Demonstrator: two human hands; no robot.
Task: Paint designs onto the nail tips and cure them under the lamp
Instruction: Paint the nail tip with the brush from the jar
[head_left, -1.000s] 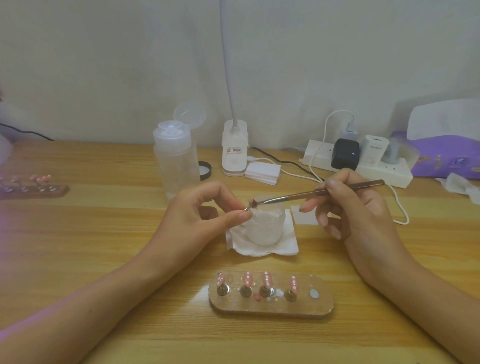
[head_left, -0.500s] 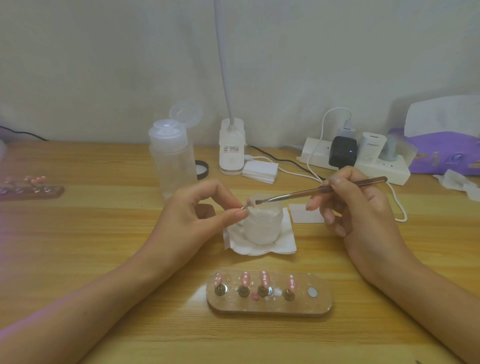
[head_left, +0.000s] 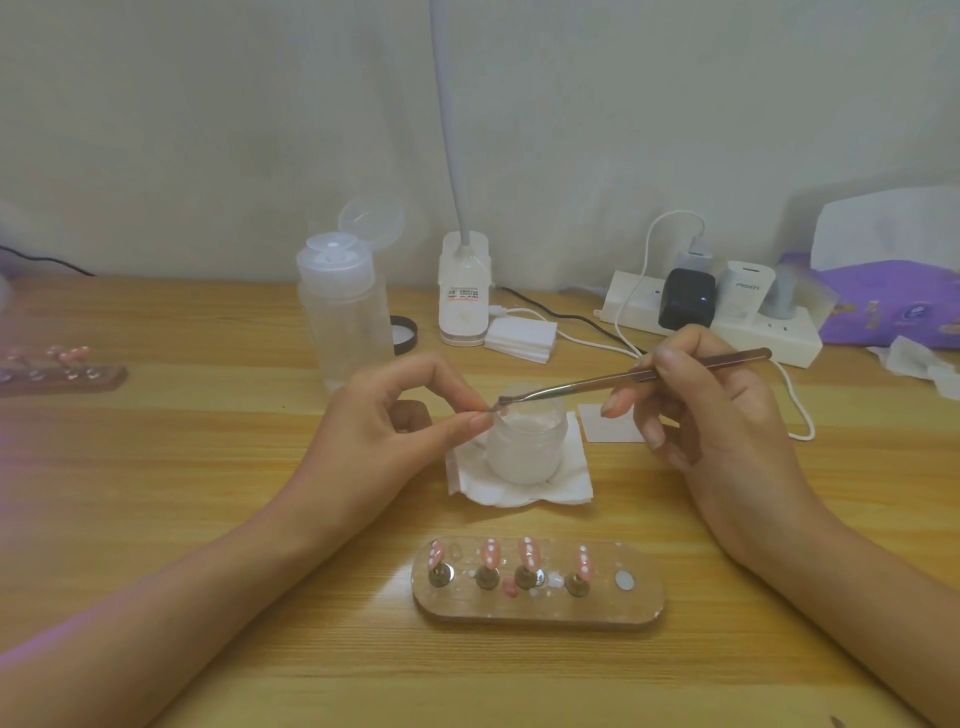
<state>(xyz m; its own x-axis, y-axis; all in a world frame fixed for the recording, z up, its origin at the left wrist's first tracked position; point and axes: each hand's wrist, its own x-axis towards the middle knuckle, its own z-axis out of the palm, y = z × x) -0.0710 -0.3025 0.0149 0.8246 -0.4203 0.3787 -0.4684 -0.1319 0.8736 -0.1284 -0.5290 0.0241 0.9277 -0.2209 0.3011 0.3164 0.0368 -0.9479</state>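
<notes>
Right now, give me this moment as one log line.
left hand: pinches tiny piece, unclear what | right hand: holds brush, tip at that piece over jar | holder: four pink tips standing

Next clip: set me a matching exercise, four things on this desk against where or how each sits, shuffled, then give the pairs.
Things:
1. brush
2. frosted jar
3. clear bottle
4. black charger

Place or state:
A. plugged into the power strip
B. lid flipped open
C. held in the right hand
D. standing on a white tissue

Pairs: 1-C, 2-D, 3-B, 4-A.
</notes>
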